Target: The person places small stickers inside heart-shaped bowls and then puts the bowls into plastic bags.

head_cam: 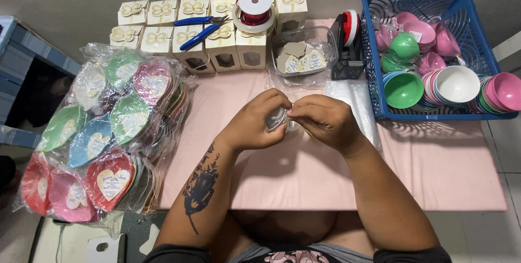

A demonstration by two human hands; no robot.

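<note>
Both hands meet over the middle of the pink cloth-covered worktop (434,176). The left hand (252,124) is curled, its grip closed on a small silvery, glossy piece (275,119) that looks like clear wrapping or a little packet; only an edge shows between the fingers. The right hand (325,122) pinches the same piece from the other side with thumb and fingertips, so the piece sits held between the two hands, just above the worktop and not resting on it.

The piece is thin and slick, and the pinch is small. In my judgement a pull from either side could make it slip free or tear, and it might then drop onto the worktop or into the lap below.

Just behind the hands lies a clear plastic tub of heart-shaped card tags (301,54), wrapped in loose film; a forward nudge of the knuckles could tip it or scatter the tags. Behind it stand rows of small cream gift boxes with butterfly tops (157,38), with blue-handled pliers (198,30) and a spool of red wire (254,9) balanced on top; a knock could send the spool rolling off.

To the left, bagged heart-shaped dishes in many colours (103,143) overhang the worktop edge and could slide down. To the right, the blue plastic basket of coloured bowls (374,100) sits well apart from the hands.
</note>
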